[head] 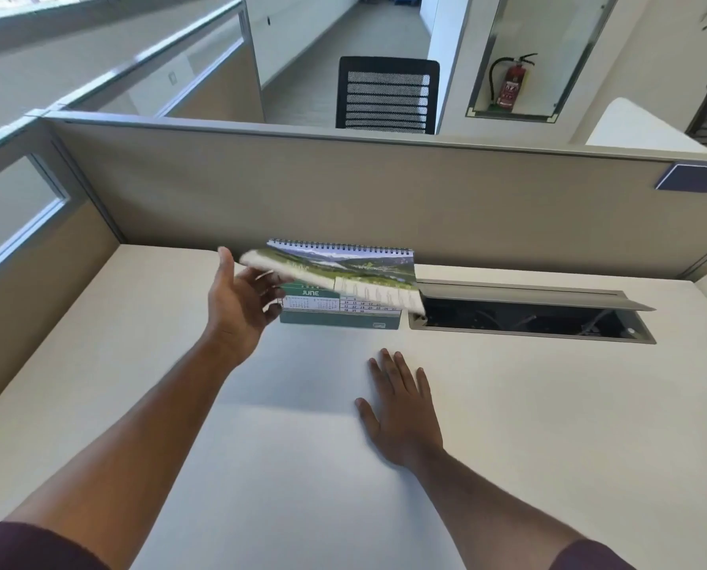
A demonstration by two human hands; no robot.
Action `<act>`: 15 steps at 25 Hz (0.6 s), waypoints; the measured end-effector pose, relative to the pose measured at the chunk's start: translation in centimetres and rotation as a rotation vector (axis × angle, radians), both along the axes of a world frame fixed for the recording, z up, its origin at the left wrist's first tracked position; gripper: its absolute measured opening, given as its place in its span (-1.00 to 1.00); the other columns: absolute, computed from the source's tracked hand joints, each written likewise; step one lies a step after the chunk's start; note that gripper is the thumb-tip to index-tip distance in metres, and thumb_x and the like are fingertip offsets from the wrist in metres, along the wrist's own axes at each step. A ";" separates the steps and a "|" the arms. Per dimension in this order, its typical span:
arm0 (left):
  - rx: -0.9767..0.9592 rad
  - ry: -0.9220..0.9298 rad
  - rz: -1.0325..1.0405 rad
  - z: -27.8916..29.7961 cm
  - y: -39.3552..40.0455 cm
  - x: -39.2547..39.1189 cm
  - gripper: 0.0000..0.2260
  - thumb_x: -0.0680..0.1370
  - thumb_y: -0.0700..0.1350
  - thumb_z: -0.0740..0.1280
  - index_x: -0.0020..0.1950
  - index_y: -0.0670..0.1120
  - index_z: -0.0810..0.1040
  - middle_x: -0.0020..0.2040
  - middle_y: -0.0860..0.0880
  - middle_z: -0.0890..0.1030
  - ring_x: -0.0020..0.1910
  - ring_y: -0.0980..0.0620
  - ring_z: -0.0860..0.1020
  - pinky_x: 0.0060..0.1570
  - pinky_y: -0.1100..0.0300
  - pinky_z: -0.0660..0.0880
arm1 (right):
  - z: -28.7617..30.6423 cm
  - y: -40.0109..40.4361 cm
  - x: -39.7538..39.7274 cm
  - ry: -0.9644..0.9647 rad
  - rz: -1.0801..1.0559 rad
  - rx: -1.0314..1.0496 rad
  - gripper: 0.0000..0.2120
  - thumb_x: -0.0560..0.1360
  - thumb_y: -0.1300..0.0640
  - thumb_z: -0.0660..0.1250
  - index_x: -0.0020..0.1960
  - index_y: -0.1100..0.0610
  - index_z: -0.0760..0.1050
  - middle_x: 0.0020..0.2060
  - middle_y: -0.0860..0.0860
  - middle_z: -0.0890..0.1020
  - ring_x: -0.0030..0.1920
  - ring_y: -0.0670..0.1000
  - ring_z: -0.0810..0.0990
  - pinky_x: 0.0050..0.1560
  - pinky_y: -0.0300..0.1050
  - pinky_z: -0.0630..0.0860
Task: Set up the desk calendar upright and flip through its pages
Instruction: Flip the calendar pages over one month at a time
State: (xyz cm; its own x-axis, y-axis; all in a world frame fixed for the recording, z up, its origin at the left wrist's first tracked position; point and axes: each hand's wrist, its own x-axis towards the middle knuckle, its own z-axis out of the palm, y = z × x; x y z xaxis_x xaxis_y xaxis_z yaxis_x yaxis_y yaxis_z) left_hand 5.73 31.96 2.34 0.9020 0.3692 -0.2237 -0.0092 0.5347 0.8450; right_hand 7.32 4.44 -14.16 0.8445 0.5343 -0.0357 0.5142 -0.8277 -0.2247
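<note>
Since the calendar [343, 294] already stands upright at the back of the desk [528, 425], close before the partition [343, 191], the step in hand is judged to be the flipping, and it is best done one leaf at a time: each leaf [331, 277] should be lifted by its free lower edge, carried up over the spiral binding along the top and laid down behind, lightly enough that the stand is not pushed back or tipped. A blurred leaf with a landscape picture is seen raised off the face, and beneath it a green page headed JUNE with its date grid is shown. The left hand [241, 302] is held palm up at the calendar's left end, its fingers spread under the lifted leaf; the grip is wide, and whether the leaf is actually pinched cannot be told through the blur. The right hand [401, 413] lies flat and open on the desk, near the calendar but apart from it, holding nothing; it could be brought to the base as a steadying hand. Just right of the calendar an open cable hatch [528, 318] is let into the desk.
</note>
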 end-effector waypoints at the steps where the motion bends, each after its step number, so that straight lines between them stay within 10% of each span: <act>1: 0.026 -0.038 -0.031 0.9 0.4 0.5 -0.34 0.53 0.43 0.01 -0.04 -0.02 0.70 -0.10 -0.03 0.72 -0.24 0.06 0.58 -0.31 0.19 0.41 | -0.1 0.0 0.0 -0.001 0.000 0.005 -0.32 0.63 -0.31 -0.11 0.68 -0.08 -0.08 0.69 -0.09 -0.15 0.66 -0.04 -0.26 0.64 0.16 -0.21; 8: 0.824 -0.121 0.060 2.6 0.0 4.3 -0.76 0.64 -0.17 0.27 0.26 -0.11 0.63 0.24 0.07 0.68 0.17 0.03 0.64 0.11 0.06 0.61 | -0.1 0.1 0.0 -0.009 -0.004 0.009 -0.32 0.63 -0.31 -0.09 0.68 -0.08 -0.07 0.69 -0.08 -0.14 0.66 -0.03 -0.26 0.61 0.14 -0.25; 15: 1.562 -0.039 -0.086 0.7 -0.9 6.8 -0.66 0.57 -0.19 0.35 0.34 -0.01 0.58 0.38 -0.03 0.58 0.49 -0.08 0.38 0.52 -0.07 0.21 | 0.0 0.1 0.0 -0.017 -0.006 0.017 -0.32 0.63 -0.30 -0.06 0.68 -0.07 -0.02 0.69 -0.07 -0.10 0.67 -0.01 -0.22 0.61 0.16 -0.23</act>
State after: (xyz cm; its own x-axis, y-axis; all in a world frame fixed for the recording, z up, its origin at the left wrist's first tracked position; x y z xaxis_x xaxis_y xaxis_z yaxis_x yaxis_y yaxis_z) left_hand 12.49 31.06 3.07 0.9277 0.1533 0.3403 -0.0604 -0.8380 0.5424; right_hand 7.32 4.52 -14.12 0.8479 0.5300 -0.0122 0.5134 -0.8266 -0.2304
